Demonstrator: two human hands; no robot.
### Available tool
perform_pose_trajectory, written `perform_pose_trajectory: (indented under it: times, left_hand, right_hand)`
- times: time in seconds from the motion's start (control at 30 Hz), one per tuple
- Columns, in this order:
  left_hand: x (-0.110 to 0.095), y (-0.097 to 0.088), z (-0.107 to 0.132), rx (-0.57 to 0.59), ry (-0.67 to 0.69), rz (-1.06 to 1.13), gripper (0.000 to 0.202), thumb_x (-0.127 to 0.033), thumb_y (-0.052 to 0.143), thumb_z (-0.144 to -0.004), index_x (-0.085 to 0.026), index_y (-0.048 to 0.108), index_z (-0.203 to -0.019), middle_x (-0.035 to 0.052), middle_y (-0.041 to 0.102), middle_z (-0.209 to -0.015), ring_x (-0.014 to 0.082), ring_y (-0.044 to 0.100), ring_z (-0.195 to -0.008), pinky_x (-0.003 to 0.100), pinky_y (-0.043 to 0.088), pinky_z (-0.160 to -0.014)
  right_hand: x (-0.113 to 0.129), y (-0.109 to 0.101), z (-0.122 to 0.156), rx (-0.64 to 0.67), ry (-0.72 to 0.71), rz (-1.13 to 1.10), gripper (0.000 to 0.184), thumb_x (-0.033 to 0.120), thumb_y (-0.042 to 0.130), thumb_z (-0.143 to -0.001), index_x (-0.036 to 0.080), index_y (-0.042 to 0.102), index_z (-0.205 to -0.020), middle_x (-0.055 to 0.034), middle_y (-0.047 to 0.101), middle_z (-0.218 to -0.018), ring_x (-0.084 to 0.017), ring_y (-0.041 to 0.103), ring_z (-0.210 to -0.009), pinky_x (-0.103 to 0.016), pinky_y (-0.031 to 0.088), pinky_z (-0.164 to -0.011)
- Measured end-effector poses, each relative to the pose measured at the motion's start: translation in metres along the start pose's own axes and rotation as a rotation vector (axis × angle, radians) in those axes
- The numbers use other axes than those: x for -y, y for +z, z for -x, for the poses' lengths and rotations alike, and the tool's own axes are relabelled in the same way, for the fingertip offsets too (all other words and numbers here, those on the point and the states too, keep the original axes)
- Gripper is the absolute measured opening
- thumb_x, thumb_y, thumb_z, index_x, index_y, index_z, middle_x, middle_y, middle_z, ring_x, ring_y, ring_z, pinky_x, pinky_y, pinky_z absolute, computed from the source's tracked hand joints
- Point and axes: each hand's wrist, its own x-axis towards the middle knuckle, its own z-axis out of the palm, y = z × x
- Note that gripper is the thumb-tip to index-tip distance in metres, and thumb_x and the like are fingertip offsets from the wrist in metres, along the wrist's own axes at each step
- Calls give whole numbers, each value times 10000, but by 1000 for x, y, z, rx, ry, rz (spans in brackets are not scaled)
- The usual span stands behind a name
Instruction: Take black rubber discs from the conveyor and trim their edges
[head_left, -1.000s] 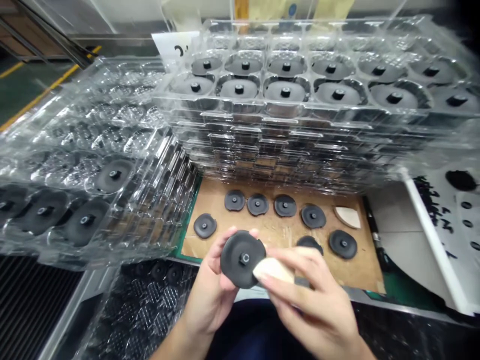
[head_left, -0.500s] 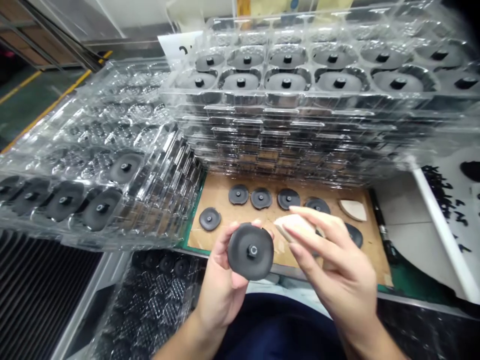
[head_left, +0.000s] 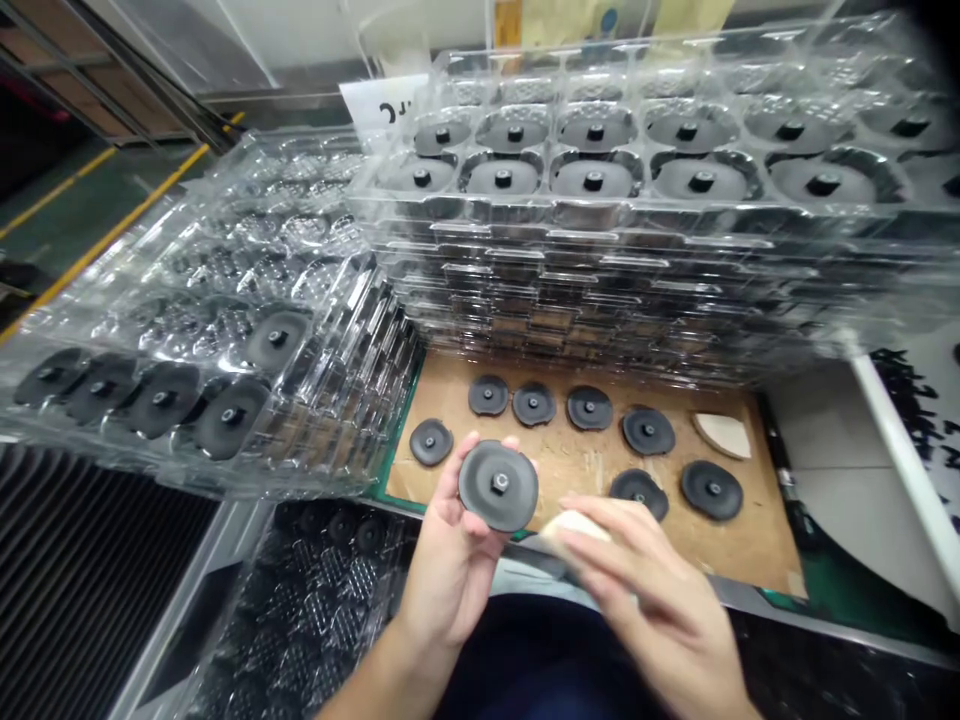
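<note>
Bare patches of the brown board (head_left: 585, 470) lie open between the loose black discs (head_left: 589, 408) and near its front edge. A tall stack of clear trays (head_left: 637, 290) walls off the far side; a tilted tray stack (head_left: 225, 330) crowds the left.

Black round disc (head_left: 498, 486), matte, with a small grey metal stud at its centre and a slightly scalloped rim; held up face-on to the camera, above the near edge of the bench. Pale cream wedge-shaped piece (head_left: 571, 524), smooth, blurred; just below and right of the disc, not touching it.
</note>
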Motion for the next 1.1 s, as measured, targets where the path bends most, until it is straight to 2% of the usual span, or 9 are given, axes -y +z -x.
perform_pose_trajectory:
  times: [0.17, 0.33, 0.47, 0.57, 0.67, 0.77, 0.9, 1.03, 1.1]
  left_hand:
    - [-3, -2, -3, -30, -34, 6, 716, -340, 818, -570, -286, 541, -1228, 82, 640, -1207, 265, 638, -1047, 322, 526, -878]
    - [-2, -2, -1, -30, -56, -16, 719, -331, 796, -614, -268, 518, -1273, 90, 638, -1195, 252, 622, -1064, 306, 518, -884]
    - [1, -2, 2, -35, -73, -29, 660, -327, 814, -586, -255, 586, -1201, 79, 638, -1191, 231, 611, -1065, 292, 511, -881]
    - [5, -4, 4, -52, -117, -45, 644, -326, 843, -535, -231, 631, -1136, 70, 670, -1113, 208, 618, -1018, 255, 513, -835]
    - [7, -5, 6, -73, -238, -71, 606, -270, 848, -540, -230, 648, -1111, 59, 704, -1010, 192, 644, -926, 240, 512, -783]
    - [7, -4, 6, -80, -265, -96, 498, -216, 843, -544, -234, 689, -1017, 29, 716, -968, 171, 651, -871, 225, 511, -750]
    - [5, -2, 4, 28, -260, -96, 367, -290, 835, -561, -200, 726, -900, 27, 729, -867, 167, 657, -857, 218, 510, -774]
    - [2, -1, 2, 13, -275, -91, 571, -250, 887, -435, -258, 712, -978, 15, 724, -1012, 176, 657, -922, 219, 513, -810]
    - [2, 2, 1, 39, -286, -100, 574, -318, 888, -400, -249, 721, -945, 18, 731, -956, 188, 663, -901, 237, 515, -810]
  right_hand:
    - [-35, 4, 29, -213, 744, -527, 370, 522, 544, -836, 186, 679, -911, -59, 690, -765, -179, 635, -624, -290, 526, -596]
    - [-43, 11, 19, -198, 840, -615, 342, 496, 602, -805, 178, 616, -928, 37, 530, -562, -81, 456, -390, -192, 376, -356]
    - [-21, 8, -6, -178, 705, -542, 332, 426, 655, -779, 207, 607, -1024, -3, 612, -734, -110, 539, -522, -208, 451, -429]
    - [9, 9, -26, -137, 292, -238, 228, 262, 573, -852, 226, 593, -1077, -49, 655, -966, -162, 622, -806, -262, 523, -679]
    - [31, 11, -40, 108, -75, -71, 225, 108, 477, -867, 186, 592, -1044, -50, 661, -931, -153, 614, -850, -263, 503, -759]
    - [38, 13, -46, 365, -73, -23, 202, 80, 448, -881, 173, 605, -968, -31, 651, -854, -124, 610, -764, -223, 496, -692]
    - [36, 13, -44, 124, -90, 54, 219, 108, 426, -900, 127, 584, -1050, -79, 648, -911, -160, 613, -831, -277, 496, -754]
    - [37, 4, -40, 342, -31, -85, 179, 82, 482, -877, 166, 608, -974, -16, 642, -825, -103, 604, -756, -186, 489, -695]
    - [38, 3, -42, 312, -6, -63, 165, 89, 492, -881, 172, 612, -957, -11, 647, -840, -96, 607, -768, -177, 481, -704]
